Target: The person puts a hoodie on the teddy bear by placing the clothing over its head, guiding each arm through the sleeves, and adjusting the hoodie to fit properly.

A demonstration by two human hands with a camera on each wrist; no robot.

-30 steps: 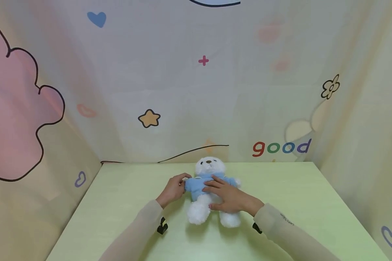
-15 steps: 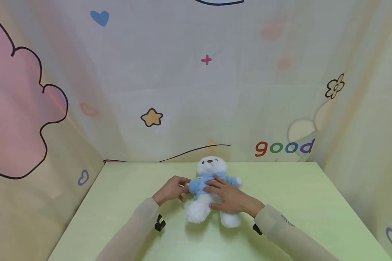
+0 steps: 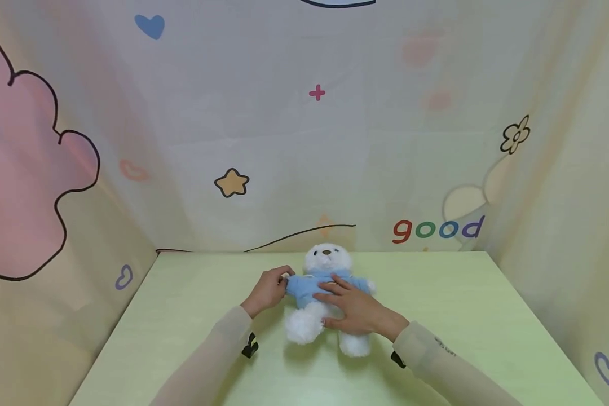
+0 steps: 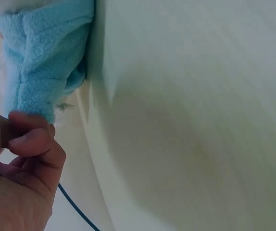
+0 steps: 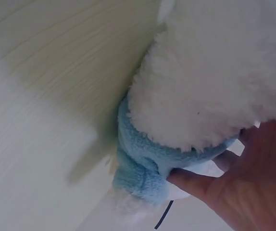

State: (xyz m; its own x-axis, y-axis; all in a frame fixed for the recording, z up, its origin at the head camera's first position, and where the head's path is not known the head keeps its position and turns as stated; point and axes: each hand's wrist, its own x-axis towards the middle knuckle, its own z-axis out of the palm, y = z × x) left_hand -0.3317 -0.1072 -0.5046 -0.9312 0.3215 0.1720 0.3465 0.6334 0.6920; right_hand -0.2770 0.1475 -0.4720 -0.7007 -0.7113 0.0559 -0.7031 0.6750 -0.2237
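Observation:
A white plush bear [image 3: 304,324] in a light blue sweater [image 3: 304,290] lies on its back, head toward the far wall. My left hand [image 3: 268,288] pinches the end of the bear's sleeve on the left side. In the left wrist view, the thumb and curled fingers of that left hand [image 4: 32,163] meet at the blue cuff [image 4: 34,103], and the paw is hidden behind them. My right hand [image 3: 359,309] rests on the bear's belly with fingers spread. Seen from the right wrist, this right hand [image 5: 253,178] lies along the sweater hem [image 5: 176,156] and white fur [image 5: 200,72].
The bear lies on a pale green tabletop [image 3: 426,282], its head near the back edge. A printed curtain [image 3: 304,146] hangs behind and on both sides. Black wrist straps [image 3: 250,345] show below the sleeves.
The left hand's fingers spread near the sleeve half a second ago and now close at its end. The bear's left-side leg has shifted slightly left. My right hand stays on the belly.

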